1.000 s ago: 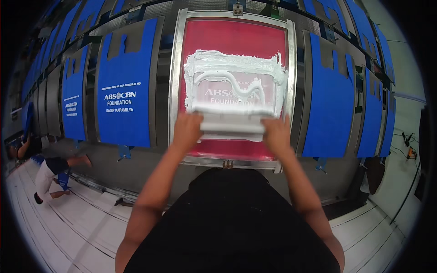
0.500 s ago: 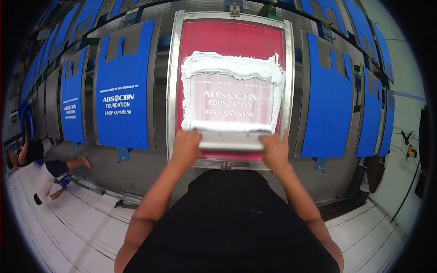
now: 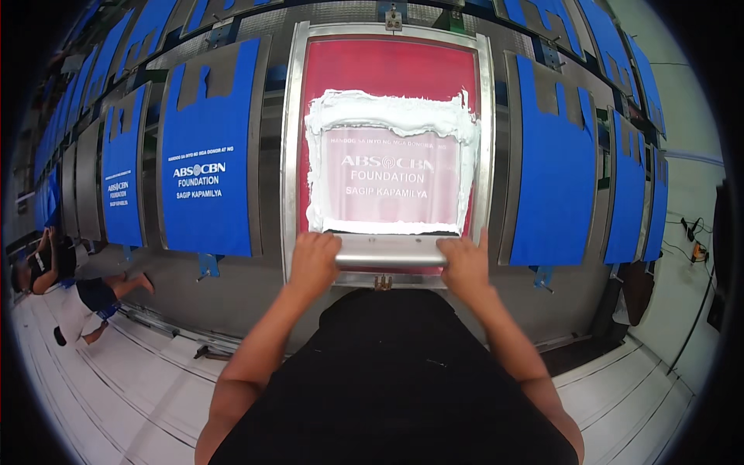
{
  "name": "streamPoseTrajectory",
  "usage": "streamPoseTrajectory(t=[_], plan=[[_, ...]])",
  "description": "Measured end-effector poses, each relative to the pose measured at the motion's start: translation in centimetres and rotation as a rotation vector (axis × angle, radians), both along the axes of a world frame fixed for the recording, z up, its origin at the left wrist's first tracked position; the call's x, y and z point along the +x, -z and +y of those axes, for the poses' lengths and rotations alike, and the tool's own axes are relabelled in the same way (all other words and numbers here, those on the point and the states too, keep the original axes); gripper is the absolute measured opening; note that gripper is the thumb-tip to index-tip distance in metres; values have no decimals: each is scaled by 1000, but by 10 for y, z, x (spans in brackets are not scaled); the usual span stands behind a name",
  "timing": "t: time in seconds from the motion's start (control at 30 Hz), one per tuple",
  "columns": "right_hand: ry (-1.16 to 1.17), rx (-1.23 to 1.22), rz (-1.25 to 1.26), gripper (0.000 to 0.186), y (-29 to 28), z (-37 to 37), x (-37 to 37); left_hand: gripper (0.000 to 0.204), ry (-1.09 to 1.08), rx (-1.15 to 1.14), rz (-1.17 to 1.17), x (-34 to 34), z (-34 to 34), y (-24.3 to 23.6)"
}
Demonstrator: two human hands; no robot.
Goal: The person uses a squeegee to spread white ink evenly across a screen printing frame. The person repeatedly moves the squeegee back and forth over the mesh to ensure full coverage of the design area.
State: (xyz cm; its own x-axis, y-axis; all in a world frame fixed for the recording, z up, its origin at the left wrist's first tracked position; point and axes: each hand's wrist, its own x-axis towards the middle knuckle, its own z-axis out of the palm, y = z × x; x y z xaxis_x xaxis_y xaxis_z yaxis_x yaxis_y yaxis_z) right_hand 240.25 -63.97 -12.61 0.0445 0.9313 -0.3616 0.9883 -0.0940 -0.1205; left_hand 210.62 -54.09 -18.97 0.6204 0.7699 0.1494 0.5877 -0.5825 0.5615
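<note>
— Where's the squeegee (image 3: 390, 254)?
— At the near end of the screen (image 3: 387, 60); left hand (image 3: 314, 259) and right hand (image 3: 465, 263) fingers clamp its ends.
— Handling?
— Probably stiff, slippery near paste (image 3: 426, 110); grip both ends.

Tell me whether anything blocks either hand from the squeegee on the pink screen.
Nothing visible does: the left hand and right hand grip opposite ends of the squeegee, near the lower edge of the pink screen.
</note>
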Motion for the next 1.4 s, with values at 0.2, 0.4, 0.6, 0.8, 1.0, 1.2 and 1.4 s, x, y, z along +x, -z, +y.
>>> streamPoseTrajectory(t=[0.2, 0.4, 0.6, 0.8, 1.0, 1.2, 1.4], plan=[[0, -1, -159, 36, 4, 145, 43, 15, -20, -11, 207, 51, 150, -4], [-57, 4, -42, 39, -21, 219, 73, 36, -112, -166, 255, 72, 203, -38], [-105, 137, -61, 35, -83, 230, 70, 36, -150, -95, 97, 65, 202, -88], [-145, 83, -23, 35, -92, 174, 46, 29, -160, 47, 183, 38, 152, -93], [-100, 135, 98, 32, -16, 0, 7, 37, -49, -11, 80, -6, -11, -21], [-4, 233, 0, 31, 29, 66, 34, 24, -128, -51, 118, 35, 71, -4], [-7, 11, -52, 40, -17, 212, 59, 34, -114, -101, 233, 71, 204, -30]])
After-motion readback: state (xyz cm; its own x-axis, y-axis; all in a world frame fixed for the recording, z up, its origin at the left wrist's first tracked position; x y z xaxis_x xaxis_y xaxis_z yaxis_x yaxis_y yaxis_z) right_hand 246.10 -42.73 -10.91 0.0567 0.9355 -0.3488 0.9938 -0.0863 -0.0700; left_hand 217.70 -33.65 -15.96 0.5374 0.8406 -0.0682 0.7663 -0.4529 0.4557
